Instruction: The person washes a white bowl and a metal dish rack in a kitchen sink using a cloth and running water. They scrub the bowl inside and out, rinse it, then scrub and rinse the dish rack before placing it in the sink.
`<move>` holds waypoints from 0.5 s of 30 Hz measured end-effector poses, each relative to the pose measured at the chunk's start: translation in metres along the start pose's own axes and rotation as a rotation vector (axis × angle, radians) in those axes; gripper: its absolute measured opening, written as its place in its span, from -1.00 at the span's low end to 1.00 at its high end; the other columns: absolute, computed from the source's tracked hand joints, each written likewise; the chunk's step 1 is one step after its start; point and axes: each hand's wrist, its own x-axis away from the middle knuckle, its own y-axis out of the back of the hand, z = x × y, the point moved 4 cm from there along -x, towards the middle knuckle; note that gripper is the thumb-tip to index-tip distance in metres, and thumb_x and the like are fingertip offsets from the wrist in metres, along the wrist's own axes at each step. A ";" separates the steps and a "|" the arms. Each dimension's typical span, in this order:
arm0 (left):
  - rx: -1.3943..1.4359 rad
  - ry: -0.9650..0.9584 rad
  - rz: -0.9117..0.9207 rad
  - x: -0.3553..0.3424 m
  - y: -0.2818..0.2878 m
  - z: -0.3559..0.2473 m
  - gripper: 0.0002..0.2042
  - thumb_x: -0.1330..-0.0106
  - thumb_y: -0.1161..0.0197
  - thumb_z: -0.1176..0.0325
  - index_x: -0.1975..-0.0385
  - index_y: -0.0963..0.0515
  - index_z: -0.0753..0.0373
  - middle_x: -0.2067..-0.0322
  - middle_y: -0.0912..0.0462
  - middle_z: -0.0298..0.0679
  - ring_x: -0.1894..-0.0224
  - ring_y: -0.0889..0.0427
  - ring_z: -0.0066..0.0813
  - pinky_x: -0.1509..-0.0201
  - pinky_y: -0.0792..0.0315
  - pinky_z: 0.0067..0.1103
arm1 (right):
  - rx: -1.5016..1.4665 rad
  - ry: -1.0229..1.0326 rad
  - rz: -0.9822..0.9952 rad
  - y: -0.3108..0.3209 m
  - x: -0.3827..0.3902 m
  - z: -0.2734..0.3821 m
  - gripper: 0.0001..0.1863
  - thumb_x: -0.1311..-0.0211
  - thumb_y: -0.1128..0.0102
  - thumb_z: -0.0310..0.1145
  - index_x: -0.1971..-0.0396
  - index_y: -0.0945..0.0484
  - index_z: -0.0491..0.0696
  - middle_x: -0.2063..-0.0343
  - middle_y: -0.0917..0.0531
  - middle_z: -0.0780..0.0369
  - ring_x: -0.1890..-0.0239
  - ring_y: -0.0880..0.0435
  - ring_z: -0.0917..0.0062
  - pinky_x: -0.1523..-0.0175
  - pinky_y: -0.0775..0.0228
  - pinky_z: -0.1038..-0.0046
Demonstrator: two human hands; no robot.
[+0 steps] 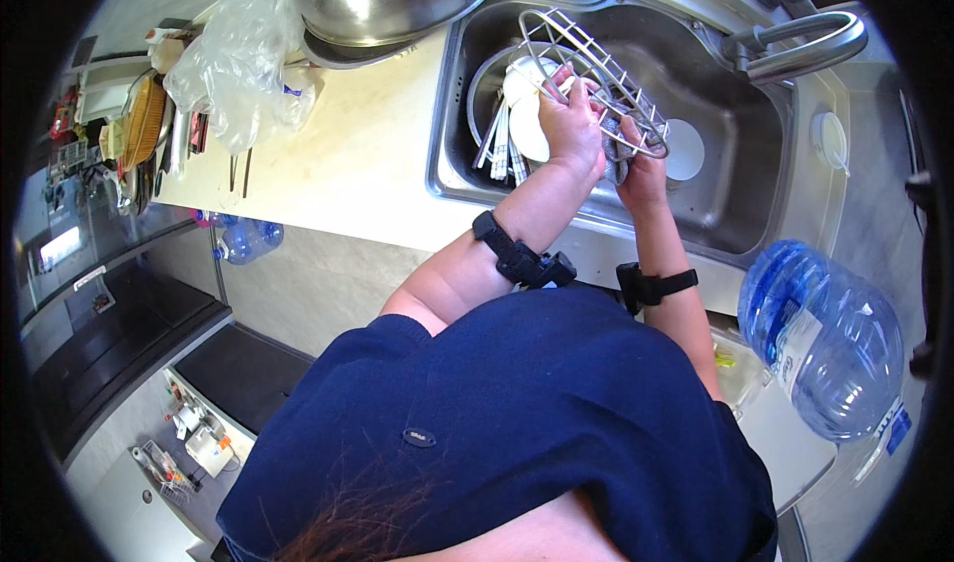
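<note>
Over the sink (730, 199) I hold a curved metal wire rack (593, 57), tilted. My left hand (573, 130) is closed on its near left side, fingers around the wires. At its right end my right hand (643, 171) is closed, pressing a bunched grey, mesh-like scrubbing cloth (613, 160) against the rack's wires. Under the rack, on the sink's left side, sits a round metal bowl (475, 105) holding white dishes (529, 130) and several utensils with patterned handles (509, 155). A pale round disc (685, 151) lies on the sink bottom right of the rack.
A curved faucet (805, 45) reaches over the sink's right side. On the counter (368, 145) to the left stand a large metal pan (393, 5) and a clear plastic bag (243, 65). A big clear water bottle (825, 343) is close to my right arm.
</note>
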 end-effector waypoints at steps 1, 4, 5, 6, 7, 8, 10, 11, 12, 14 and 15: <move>-0.006 0.002 -0.004 -0.001 0.002 0.001 -0.78 -0.41 0.00 0.50 -0.01 -0.31 0.19 0.39 -0.49 -0.26 0.54 -0.36 -0.68 0.46 -0.30 -0.75 | -0.008 -0.035 0.022 -0.002 -0.001 0.000 -0.62 -0.22 -0.24 -0.36 0.00 -0.45 -0.15 0.12 -0.62 0.19 0.12 -0.63 0.48 0.02 -0.48 0.44; 0.035 0.024 0.022 -0.004 0.005 0.003 -0.76 -0.41 0.00 0.51 -0.03 -0.30 0.18 0.38 -0.50 -0.27 0.53 -0.35 -0.71 0.46 -0.33 -0.75 | -0.028 -0.081 0.024 -0.001 -0.003 0.000 -0.59 -0.19 -0.26 -0.36 -0.02 -0.45 -0.16 0.13 -0.63 0.16 0.13 -0.65 0.45 0.01 -0.50 0.41; 0.053 0.034 0.038 -0.005 0.007 0.003 -0.76 -0.41 0.00 0.51 -0.03 -0.30 0.18 0.37 -0.50 -0.27 0.52 -0.35 -0.71 0.45 -0.34 -0.75 | -0.057 -0.085 0.094 -0.002 -0.002 0.000 -0.58 -0.19 -0.26 -0.36 -0.02 -0.45 -0.16 0.13 -0.64 0.16 0.13 -0.65 0.44 0.01 -0.50 0.41; 0.057 0.049 0.068 -0.006 0.008 0.003 -0.76 -0.41 0.02 0.50 -0.04 -0.30 0.17 0.36 -0.51 -0.26 0.52 -0.36 -0.71 0.41 -0.40 -0.73 | -0.105 -0.130 0.118 -0.002 -0.003 -0.003 -0.58 -0.20 -0.23 -0.37 -0.05 -0.45 -0.16 0.13 -0.64 0.13 0.11 -0.65 0.40 0.00 -0.52 0.37; 0.076 0.086 0.085 -0.006 0.010 0.005 -0.76 -0.41 0.02 0.50 -0.04 -0.30 0.16 0.36 -0.51 -0.26 0.52 -0.36 -0.70 0.41 -0.41 -0.72 | -0.138 -0.189 0.090 0.002 -0.002 -0.007 -0.58 -0.21 -0.21 -0.37 -0.06 -0.44 -0.16 0.11 -0.64 0.12 0.10 -0.65 0.39 0.00 -0.52 0.36; 0.094 0.128 0.092 -0.007 0.011 0.007 -0.77 -0.42 0.02 0.49 -0.04 -0.30 0.16 0.36 -0.51 -0.26 0.52 -0.37 -0.70 0.40 -0.43 -0.72 | -0.177 -0.236 0.081 0.004 -0.002 -0.012 -0.57 -0.21 -0.19 -0.37 -0.07 -0.43 -0.16 0.10 -0.63 0.11 0.09 -0.65 0.37 -0.01 -0.52 0.35; 0.119 0.171 0.101 -0.007 0.013 0.010 -0.76 -0.41 0.02 0.48 -0.04 -0.30 0.15 0.35 -0.51 -0.26 0.53 -0.37 -0.70 0.40 -0.44 -0.71 | -0.236 -0.299 0.026 0.010 -0.002 -0.020 -0.57 -0.26 -0.12 -0.31 -0.11 -0.41 -0.15 0.06 -0.61 0.09 0.06 -0.64 0.35 -0.04 -0.52 0.32; 0.125 0.173 0.104 -0.006 0.014 0.012 -0.76 -0.41 0.01 0.48 -0.04 -0.30 0.14 0.35 -0.51 -0.26 0.53 -0.37 -0.69 0.41 -0.45 -0.70 | -0.297 -0.299 0.104 0.010 -0.001 -0.021 -0.56 -0.27 -0.10 -0.30 -0.11 -0.41 -0.15 0.05 -0.61 0.10 0.05 -0.64 0.35 -0.05 -0.51 0.32; 0.132 0.176 0.108 -0.006 0.014 0.013 -0.76 -0.41 0.01 0.48 -0.04 -0.30 0.14 0.35 -0.50 -0.26 0.53 -0.38 -0.69 0.42 -0.45 -0.70 | -0.344 -0.302 0.141 0.010 -0.001 -0.023 -0.56 -0.28 -0.09 -0.28 -0.11 -0.40 -0.15 0.05 -0.60 0.10 0.04 -0.63 0.36 -0.06 -0.50 0.32; 0.144 0.150 0.125 -0.006 0.013 0.014 -0.76 -0.40 0.00 0.48 -0.03 -0.31 0.14 0.35 -0.50 -0.27 0.52 -0.38 -0.69 0.41 -0.45 -0.69 | -0.394 -0.299 0.209 0.011 0.001 -0.024 -0.57 -0.31 -0.05 -0.24 -0.10 -0.41 -0.14 0.04 -0.60 0.12 0.01 -0.61 0.36 -0.09 -0.47 0.29; 0.146 0.144 0.112 -0.006 0.013 0.014 -0.76 -0.40 0.00 0.49 -0.03 -0.31 0.14 0.35 -0.50 -0.27 0.52 -0.37 -0.70 0.41 -0.44 -0.70 | -0.367 -0.308 0.138 0.016 0.002 -0.023 -0.58 -0.31 -0.04 -0.24 -0.10 -0.42 -0.14 0.04 -0.61 0.13 0.02 -0.61 0.36 -0.09 -0.47 0.29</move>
